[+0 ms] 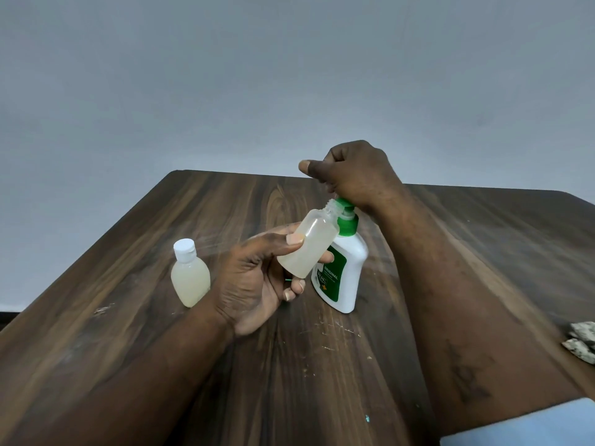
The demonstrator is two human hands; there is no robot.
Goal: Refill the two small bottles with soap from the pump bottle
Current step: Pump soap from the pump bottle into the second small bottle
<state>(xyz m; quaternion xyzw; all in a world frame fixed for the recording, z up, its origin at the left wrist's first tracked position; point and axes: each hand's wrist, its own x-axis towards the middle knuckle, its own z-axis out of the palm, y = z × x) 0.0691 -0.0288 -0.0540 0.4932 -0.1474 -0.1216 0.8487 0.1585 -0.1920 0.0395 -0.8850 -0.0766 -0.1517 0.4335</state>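
My left hand [257, 278] holds an uncapped small clear bottle [309, 246], tilted so its threaded mouth sits right at the green pump spout. The white pump bottle [346, 272] with a green label and green pump head [346, 217] stands upright at the table's middle. My right hand [351, 172] lies on top of the pump head with the fingers curled and the heel of the palm pressing on it. A second small bottle [190, 275], capped in white and holding pale soap, stands to the left of my left hand.
The dark wooden table [225, 365] runs to a far edge behind the bottles, with a plain grey wall beyond. A crumpled patterned scrap [582, 341] lies at the right edge. A light blue sleeve [531, 426] shows at the bottom right.
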